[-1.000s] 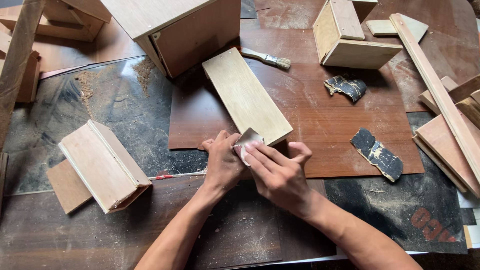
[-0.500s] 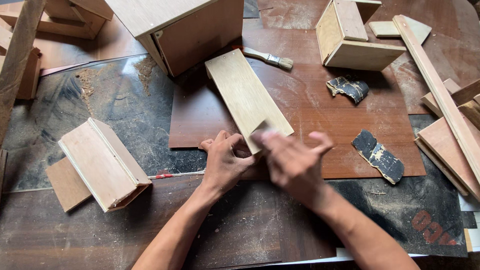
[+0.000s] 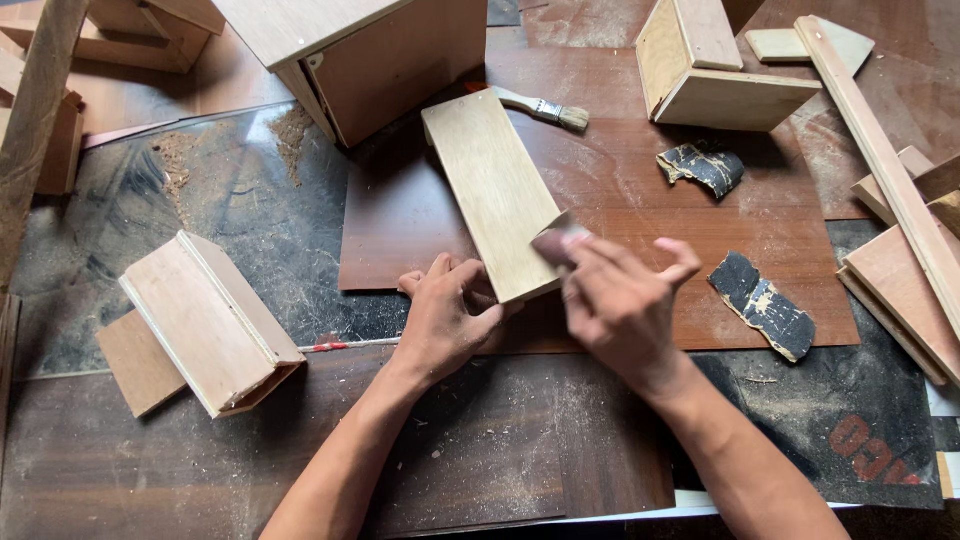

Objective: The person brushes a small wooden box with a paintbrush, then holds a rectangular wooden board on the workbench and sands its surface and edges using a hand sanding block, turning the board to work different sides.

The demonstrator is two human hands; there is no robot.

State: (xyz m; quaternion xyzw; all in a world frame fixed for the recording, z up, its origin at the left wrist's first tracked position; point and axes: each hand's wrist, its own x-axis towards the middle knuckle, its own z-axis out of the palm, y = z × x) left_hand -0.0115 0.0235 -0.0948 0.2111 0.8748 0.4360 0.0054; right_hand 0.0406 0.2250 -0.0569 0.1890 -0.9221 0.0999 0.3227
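- Pale wooden board (image 3: 495,195): lies flat and diagonal on the brown plywood sheet (image 3: 620,200), far end close to the big plywood box (image 3: 385,50), near end at the hands.
- Left hand (image 3: 448,320): fingers curled down over the board's near corner, gripping the edge and pressing on it.
- Right hand (image 3: 620,305): motion-blurred, fingers pinched on a small sandpaper piece (image 3: 558,240) that sits against the board's right edge near the bottom corner. Pinky and index look spread; exact grip unclear through the blur.
- Two worn dark sandpaper scraps on the same sheet, right of the hands: one (image 3: 703,166) higher up, one (image 3: 765,305) lower, near the sheet's right edge. Both well apart from the board.
- Small paintbrush (image 3: 540,106) lies just past the board's far right corner, bristles pointing right.
- Second wooden box (image 3: 715,65) at top right, tilted on its side.
- Open-sided wooden piece (image 3: 205,320) on the left, resting on the dark glass-topped table (image 3: 200,190), well apart from the hands.
- Long wooden strip (image 3: 885,160) runs diagonally along the right edge, over stacked offcuts.
- Sawdust patch on the glass next to the big box.
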